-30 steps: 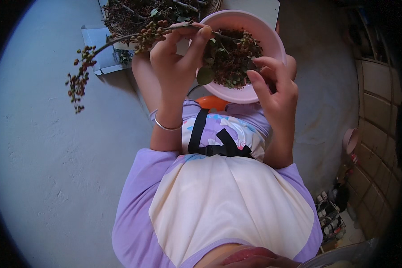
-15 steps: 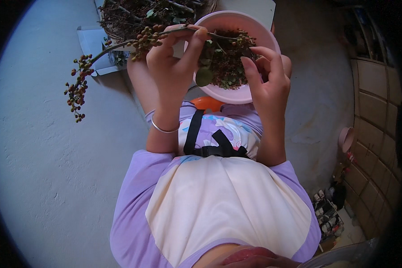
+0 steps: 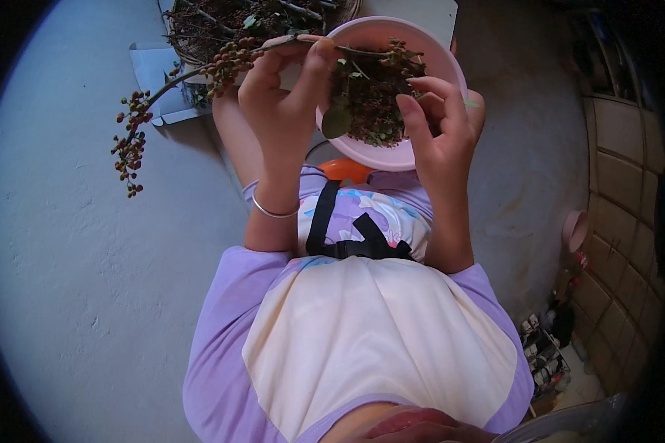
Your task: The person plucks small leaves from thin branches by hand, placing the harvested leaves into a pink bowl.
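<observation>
My left hand (image 3: 281, 92) pinches a thin branch (image 3: 174, 83) between thumb and fingers. Clusters of small reddish-green berries (image 3: 131, 144) hang from its left end. To the right it reaches over a pink basin (image 3: 380, 159), carrying another berry cluster (image 3: 403, 53) and a round green leaf (image 3: 337, 122). Inside the basin lies a heap of dark red berries and leaf bits (image 3: 377, 111). My right hand (image 3: 445, 122) hovers at the basin's right side, fingers curled, with a gap between thumb and forefinger and nothing visible in it. A blurred green bit (image 3: 471, 103) shows beside its knuckles.
Beyond my left hand, a round basket (image 3: 273, 18) holds many berry-bearing twigs. A white open box (image 3: 154, 74) stands left of it. Something orange (image 3: 345, 170) sits below the basin. Stacked brown boxes (image 3: 617, 162) line the right, near a small pink container (image 3: 575, 230).
My left hand and the branch have shifted slightly up, the branch's left end a little to the right. A green bit now shows by my right hand, which has hardly moved.
</observation>
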Demonstrator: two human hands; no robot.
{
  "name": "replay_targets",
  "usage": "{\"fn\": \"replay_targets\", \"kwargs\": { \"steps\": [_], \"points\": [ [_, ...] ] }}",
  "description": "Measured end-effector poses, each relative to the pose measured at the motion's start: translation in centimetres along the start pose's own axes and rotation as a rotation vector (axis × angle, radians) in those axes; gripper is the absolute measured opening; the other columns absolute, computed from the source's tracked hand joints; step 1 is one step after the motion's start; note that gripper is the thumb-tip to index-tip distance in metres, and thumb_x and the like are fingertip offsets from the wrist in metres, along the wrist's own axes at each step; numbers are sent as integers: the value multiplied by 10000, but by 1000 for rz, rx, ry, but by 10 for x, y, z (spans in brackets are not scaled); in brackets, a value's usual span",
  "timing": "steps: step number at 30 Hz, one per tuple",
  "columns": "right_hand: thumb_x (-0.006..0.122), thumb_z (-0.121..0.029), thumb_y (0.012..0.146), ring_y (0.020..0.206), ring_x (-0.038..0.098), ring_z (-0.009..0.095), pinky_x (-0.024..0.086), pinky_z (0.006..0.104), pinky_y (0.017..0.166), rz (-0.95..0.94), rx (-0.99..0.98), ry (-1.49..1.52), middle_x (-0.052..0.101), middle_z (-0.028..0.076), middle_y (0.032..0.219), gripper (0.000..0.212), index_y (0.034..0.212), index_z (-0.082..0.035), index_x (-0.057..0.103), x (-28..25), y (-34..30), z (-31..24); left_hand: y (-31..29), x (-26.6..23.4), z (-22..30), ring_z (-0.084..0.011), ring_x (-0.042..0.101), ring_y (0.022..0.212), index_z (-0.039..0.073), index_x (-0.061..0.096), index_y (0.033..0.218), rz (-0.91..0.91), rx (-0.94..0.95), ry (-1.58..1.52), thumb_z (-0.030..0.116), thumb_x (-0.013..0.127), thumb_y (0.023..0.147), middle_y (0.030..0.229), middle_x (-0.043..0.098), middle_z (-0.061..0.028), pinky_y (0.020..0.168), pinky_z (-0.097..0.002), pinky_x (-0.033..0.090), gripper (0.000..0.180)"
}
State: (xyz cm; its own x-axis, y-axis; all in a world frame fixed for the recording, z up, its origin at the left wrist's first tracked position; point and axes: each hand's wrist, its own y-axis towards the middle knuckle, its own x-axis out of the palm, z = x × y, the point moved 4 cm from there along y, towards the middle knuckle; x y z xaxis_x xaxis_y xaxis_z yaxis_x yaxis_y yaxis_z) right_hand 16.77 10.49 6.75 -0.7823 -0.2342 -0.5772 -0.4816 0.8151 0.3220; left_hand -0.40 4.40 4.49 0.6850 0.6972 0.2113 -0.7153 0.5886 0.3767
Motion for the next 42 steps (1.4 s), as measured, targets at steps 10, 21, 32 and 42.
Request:
{"fn": "replay_targets", "kwargs": {
  "steps": [10, 21, 32, 42],
  "points": [
    [660, -290, 822, 627, 645, 199, 512, 286, 543, 162, -213, -311, 617, 70, 707, 356, 1079, -95, 510, 3, 6, -13, -1, 5, 3, -52, 585, 624, -35, 627, 884, 40, -29, -88, 75, 633, 832, 756, 670, -74, 528, -152, 423, 122],
    [682, -269, 803, 594, 641, 178, 497, 277, 513, 175, -320, -427, 623, 56, 691, 355, 1042, -83, 498, 3, 6, -18, 0, 3, -1, -55, 580, 614, -34, 633, 869, 46, 9, -39, 72, 632, 825, 748, 666, -70, 522, -159, 418, 115],
    [714, -257, 773, 625, 654, 184, 512, 285, 532, 130, -315, -385, 637, 63, 705, 372, 1035, -91, 510, -6, 5, -13, 2, 4, -2, -38, 539, 542, -38, 623, 881, 40, -65, -144, 84, 625, 836, 748, 661, -75, 462, -154, 367, 131],
    [693, -262, 793, 669, 668, 194, 521, 291, 556, 138, -298, -386, 648, 81, 738, 349, 1032, -88, 508, -5, 7, -10, -2, 8, -2, -76, 598, 669, -26, 629, 882, 20, -80, -37, 78, 622, 836, 763, 665, -73, 594, -174, 441, 114]
  ]
}}
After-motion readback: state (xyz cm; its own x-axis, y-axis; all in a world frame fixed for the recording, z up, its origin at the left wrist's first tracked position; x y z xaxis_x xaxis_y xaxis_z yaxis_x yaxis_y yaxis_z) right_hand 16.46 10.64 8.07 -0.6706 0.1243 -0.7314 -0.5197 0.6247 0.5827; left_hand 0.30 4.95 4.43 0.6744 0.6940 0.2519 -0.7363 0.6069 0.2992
